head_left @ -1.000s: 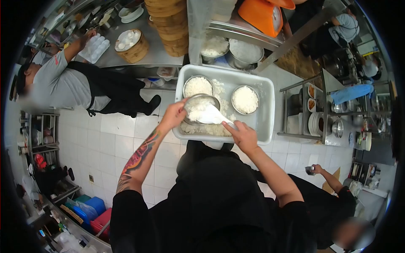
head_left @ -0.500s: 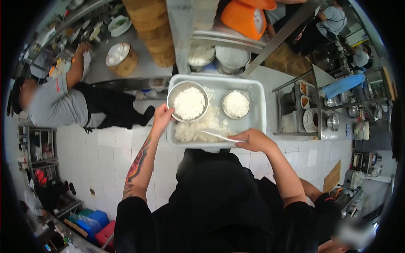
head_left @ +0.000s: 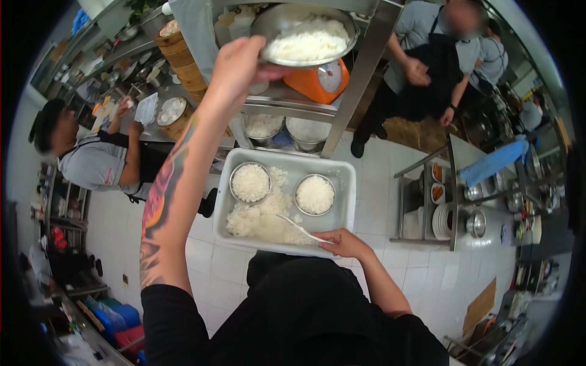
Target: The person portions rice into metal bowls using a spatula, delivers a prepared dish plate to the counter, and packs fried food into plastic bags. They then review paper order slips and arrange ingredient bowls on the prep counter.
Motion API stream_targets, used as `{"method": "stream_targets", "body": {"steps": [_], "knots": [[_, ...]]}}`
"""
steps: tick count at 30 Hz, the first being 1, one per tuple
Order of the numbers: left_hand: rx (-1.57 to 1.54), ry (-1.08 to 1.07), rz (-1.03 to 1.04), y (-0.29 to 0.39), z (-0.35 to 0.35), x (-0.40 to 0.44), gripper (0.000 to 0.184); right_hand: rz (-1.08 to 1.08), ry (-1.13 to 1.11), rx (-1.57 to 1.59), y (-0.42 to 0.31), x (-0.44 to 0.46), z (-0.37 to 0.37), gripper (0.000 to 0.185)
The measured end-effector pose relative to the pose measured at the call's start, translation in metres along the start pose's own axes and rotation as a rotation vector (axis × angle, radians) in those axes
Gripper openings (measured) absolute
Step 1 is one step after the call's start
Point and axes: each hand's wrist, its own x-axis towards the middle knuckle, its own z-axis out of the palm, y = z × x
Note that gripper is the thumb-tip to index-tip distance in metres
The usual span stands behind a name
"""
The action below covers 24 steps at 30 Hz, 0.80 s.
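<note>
My left hand (head_left: pixel 241 67) is raised, closed on the rim of a metal bowl (head_left: pixel 287 21) of white rice. The bowl tilts beside an orange dial scale (head_left: pixel 318 85) on the shelf and hides its top. Lower down, my right hand (head_left: pixel 342 243) grips a white rice paddle (head_left: pixel 300 228), its blade end at the loose rice (head_left: pixel 259 222) in a pale grey tub (head_left: pixel 349 207). Two small metal bowls of rice, a left one (head_left: pixel 250 182) and a right one (head_left: pixel 315 195), sit inside the tub.
Metal shelving (head_left: pixel 274 108) stands beyond the tub, with a rice bowl (head_left: pixel 264 127) and another bowl (head_left: pixel 307 131) underneath. Bamboo steamers (head_left: pixel 183 58) are stacked left. One person (head_left: pixel 101 158) works at the left counter; another (head_left: pixel 427 67) stands right of the shelf. A rack (head_left: pixel 452 201) holds plates.
My left hand has lifted the larger bowl of rice up and away from the tub to the scale. A small rice bowl now shows where it was. My right hand stays low with the paddle.
</note>
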Motion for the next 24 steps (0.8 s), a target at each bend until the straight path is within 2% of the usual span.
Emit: {"method": "stream_targets", "body": {"steps": [6, 11, 17, 19, 24], "knots": [[0.123, 0.067, -0.085, 0.001, 0.041, 0.071, 0.042, 0.0, -0.078, -0.089, 0.023, -0.027, -0.048, 0.043], [0.078, 0.153, -0.108, -0.013, 0.045, 0.082, 0.042, 0.013, -0.113, -0.11, 0.034, -0.044, -0.069, 0.043], [0.044, 0.073, -0.145, -0.012, 0.035, 0.078, 0.047, 0.072, -0.082, 0.03, 0.034, -0.044, -0.059, 0.043], [0.011, 0.061, -0.107, -0.013, 0.025, 0.074, 0.054, 0.055, -0.052, 0.108, 0.04, -0.038, -0.05, 0.043], [0.072, 0.018, -0.074, -0.012, 0.004, 0.05, 0.075, 0.09, -0.062, 0.054, 0.03, -0.027, -0.037, 0.044]]}}
